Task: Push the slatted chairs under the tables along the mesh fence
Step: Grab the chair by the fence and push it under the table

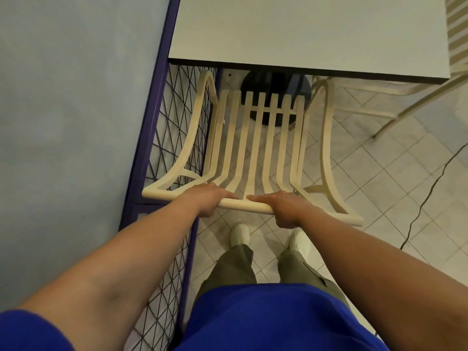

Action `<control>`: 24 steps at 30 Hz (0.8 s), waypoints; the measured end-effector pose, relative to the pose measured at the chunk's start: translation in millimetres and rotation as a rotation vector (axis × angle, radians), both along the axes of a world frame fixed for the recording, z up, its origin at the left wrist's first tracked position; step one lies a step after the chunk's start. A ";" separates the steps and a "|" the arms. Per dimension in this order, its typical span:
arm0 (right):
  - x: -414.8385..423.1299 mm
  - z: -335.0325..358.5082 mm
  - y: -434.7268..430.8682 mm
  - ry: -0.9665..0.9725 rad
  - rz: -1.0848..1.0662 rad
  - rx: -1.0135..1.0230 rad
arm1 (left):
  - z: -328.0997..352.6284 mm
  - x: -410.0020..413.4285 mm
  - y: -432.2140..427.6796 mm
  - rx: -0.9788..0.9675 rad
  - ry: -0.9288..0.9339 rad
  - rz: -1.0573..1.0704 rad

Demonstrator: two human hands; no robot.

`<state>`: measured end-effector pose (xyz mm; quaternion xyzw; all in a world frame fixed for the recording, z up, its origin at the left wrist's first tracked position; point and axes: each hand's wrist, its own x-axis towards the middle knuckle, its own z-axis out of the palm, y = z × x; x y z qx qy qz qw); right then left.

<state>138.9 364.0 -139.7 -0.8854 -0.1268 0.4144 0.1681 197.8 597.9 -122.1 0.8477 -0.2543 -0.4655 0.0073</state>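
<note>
Beside the mesh fence [174,117], 1 cream slatted chair [255,138] stands with its seat front just at the near edge of the white surface [304,29], most of the seat not yet under it. Both hands are clamped on the chair's top rail [249,205]: the left hand [211,198] and the right hand [287,209] sit close together near the rail's middle, fingers curled over the top and thumbs beneath. Judgement: this central, 2-handed hold allows a straight, even push, which matters because the chair's left armrest [200,127] runs very near the fence wires and could snag if the chair swings. The dark pedestal base [276,84] of the surface lies directly ahead of the seat and is likely to limit how far the chair can go in. The person stands square behind the chair on the tiled floor [379,173], feet apart. A 2nd chair [455,34] of the same type is partly visible at the far right, and a thin black cable [425,198] trails across the tiles well clear of the chair. No brand, label or legible writing is visible on any item.
</note>
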 end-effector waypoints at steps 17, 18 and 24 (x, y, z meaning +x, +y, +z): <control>0.8 -3.3 -4.7 0.069 -0.002 -0.032 | 3.2 3.0 18.2 0.042 0.003 -0.001; 1.1 -4.0 -5.1 0.067 -0.008 -0.035 | 2.2 3.6 18.3 0.033 0.001 0.002; 4.4 -3.7 -4.5 0.051 -0.019 -0.023 | -0.8 9.4 21.4 0.019 -0.024 -0.012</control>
